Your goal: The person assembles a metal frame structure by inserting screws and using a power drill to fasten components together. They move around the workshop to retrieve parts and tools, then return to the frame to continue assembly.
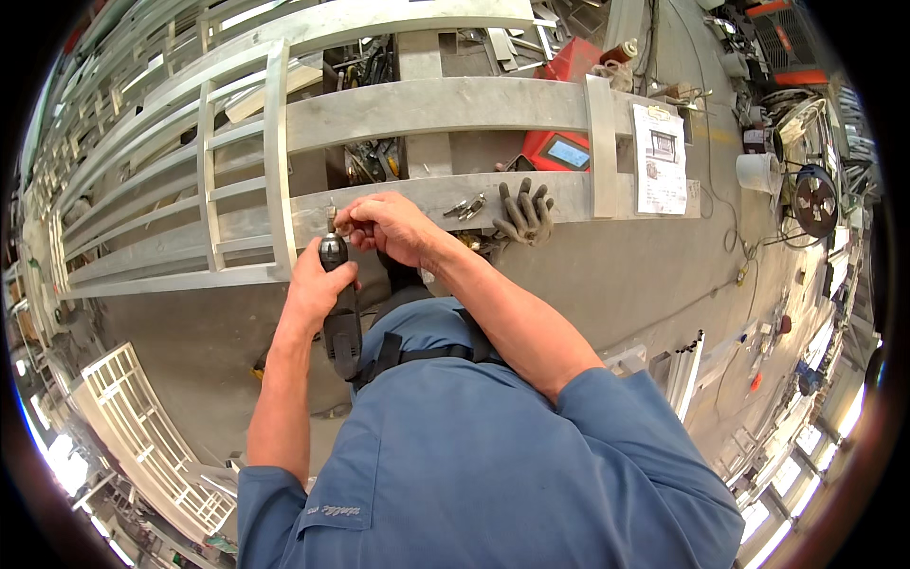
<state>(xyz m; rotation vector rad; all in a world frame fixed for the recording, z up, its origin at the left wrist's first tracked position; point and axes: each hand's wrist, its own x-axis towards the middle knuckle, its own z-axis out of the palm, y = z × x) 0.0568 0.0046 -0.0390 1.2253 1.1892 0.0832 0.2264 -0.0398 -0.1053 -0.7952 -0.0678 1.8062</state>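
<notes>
My left hand [316, 284] is wrapped round a black cordless drill [341, 334], its chuck pointing away from me. At the drill's front end, my right hand [389, 228] has its fingers pinched beside a short metal bit [332, 213]. Whether those fingers hold the bit or some other small piece is hidden. On the near metal beam, right of my right hand, lie a few small metal bits [466, 207]. A pair of grey work gloves [523, 211] rests next to them, partly over the beam's edge.
Long metal beams [436, 106] run across in front of me, with a welded frame [275, 161] at left. A paper sheet [661, 159] lies on their right end. Behind the near beam sits a red device with a screen [559, 152]. Cables [739, 237] trail over the floor at right.
</notes>
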